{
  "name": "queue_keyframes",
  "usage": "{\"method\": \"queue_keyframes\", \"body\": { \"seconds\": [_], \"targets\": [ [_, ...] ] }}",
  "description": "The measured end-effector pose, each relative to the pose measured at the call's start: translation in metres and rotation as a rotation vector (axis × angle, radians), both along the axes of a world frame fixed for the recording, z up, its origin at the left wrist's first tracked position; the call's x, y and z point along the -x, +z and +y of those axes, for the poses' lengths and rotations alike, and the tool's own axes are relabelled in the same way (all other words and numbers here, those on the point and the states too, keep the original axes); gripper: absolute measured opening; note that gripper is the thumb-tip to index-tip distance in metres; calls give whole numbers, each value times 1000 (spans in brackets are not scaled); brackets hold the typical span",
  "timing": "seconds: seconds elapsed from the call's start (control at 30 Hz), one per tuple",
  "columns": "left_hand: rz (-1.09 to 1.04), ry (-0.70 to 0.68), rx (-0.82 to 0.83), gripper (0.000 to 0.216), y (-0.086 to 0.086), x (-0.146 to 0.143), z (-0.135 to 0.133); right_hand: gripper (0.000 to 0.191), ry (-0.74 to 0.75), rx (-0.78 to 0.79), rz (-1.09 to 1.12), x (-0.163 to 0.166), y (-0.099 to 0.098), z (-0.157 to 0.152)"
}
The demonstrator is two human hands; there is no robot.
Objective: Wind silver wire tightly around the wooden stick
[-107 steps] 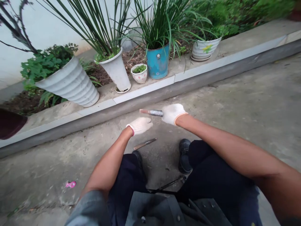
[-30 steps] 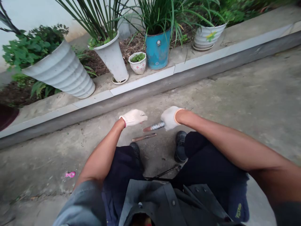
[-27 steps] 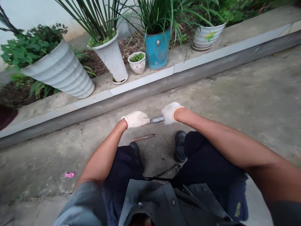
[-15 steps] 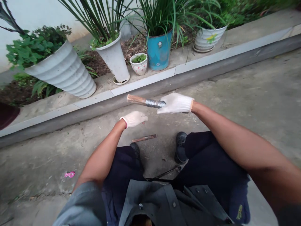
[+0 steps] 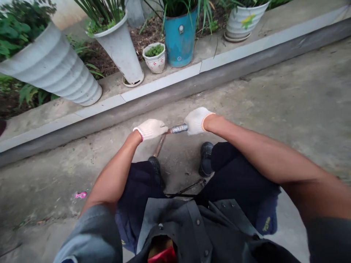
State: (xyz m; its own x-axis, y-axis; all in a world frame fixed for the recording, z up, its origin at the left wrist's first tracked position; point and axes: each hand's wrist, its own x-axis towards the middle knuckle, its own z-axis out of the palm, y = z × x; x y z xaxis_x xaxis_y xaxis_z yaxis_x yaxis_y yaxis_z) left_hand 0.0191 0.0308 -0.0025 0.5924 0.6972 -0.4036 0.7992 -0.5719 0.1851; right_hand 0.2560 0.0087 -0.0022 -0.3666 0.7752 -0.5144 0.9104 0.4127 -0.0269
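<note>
Between my gloved hands is a reddish-brown stick (image 5: 179, 128) with a silvery, wire-like wrap round its middle. My right hand (image 5: 197, 121), in a white knit glove, is closed round its right end. Fingers of my left hand (image 5: 151, 129), gloved the same way, are closed on its left end and cover it. A second brown stick (image 5: 159, 146) slants down from just under my left fingertips towards my left shoe. Whether it touches the left hand or the first stick, I cannot tell.
A low tiled ledge (image 5: 161, 87) crosses ahead, bearing a ribbed white pot (image 5: 63, 69), a tall white pot (image 5: 123, 51), a small pot (image 5: 155, 65) and a blue bucket (image 5: 179, 44). A pink object (image 5: 80, 195) lies on the concrete at left. A dark thin rod (image 5: 192, 186) lies between my feet.
My left hand has come to the wrapped stick's left end and closed on it. The right hand has turned at the wrist. The second stick now slants steeply instead of lying nearly level.
</note>
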Motion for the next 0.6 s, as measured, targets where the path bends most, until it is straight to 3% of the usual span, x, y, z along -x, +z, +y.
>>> {"method": "queue_keyframes", "body": {
  "seconds": [0.13, 0.3, 0.47, 0.6],
  "targets": [
    [-30, 4, -15, 48, -1, -12, -9, 39, -190, -141, 0, -1, 6, 12],
    [-88, 47, 29, 47, -2, -11, -9, 45, -270, -187, 126, -12, 23, 25],
    [-162, 155, 110, 46, 0, 1, -2, 50, -251, 87, 452, -23, 40, 15],
    [-275, 269, 227, 32, 2, 7, 1, 43, -144, 384, 603, -34, 42, -2]
  ]
}}
